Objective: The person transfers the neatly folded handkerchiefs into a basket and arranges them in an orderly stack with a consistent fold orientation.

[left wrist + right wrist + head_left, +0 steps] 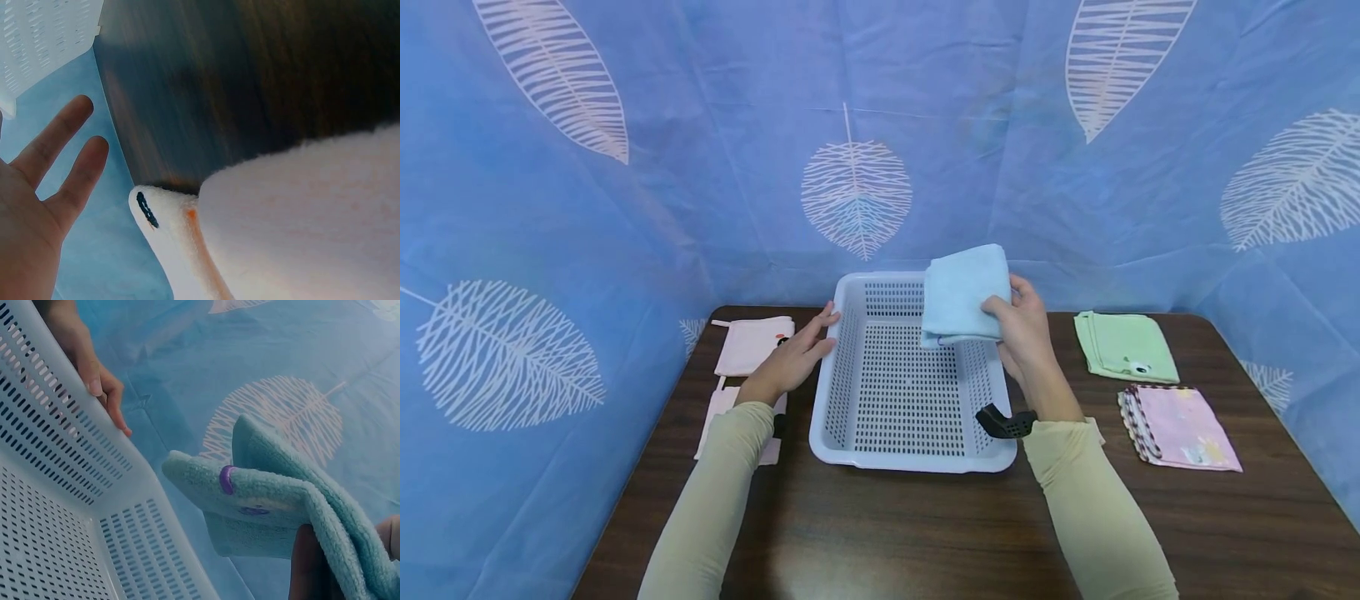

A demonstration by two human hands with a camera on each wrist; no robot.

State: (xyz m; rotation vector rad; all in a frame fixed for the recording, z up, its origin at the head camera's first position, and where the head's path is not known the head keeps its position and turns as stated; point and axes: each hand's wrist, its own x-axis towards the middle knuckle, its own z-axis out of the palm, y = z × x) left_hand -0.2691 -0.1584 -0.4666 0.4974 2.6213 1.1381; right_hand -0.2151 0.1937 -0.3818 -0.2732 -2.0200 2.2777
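A folded light-blue towel [964,292] is pinched in my right hand [1026,333], thumb on top, above the far right corner of a white plastic basket [913,464]. Up close in the right wrist view, the towel [269,487] shows a purple mark on its fold. My left hand [793,354] touches the basket's left rim with its fingers extended; in the left wrist view two fingers of that hand [37,200] are spread. Inside the basket, the perforated floor shows.
Two pale pink towels [752,346] lie left of the basket, the nearer one partly under the left arm. A green folded towel [1131,346] and a pink patterned one [1191,427] lie to the right on the dark wooden table [910,533]. Blue leaf-print cloth hangs behind.
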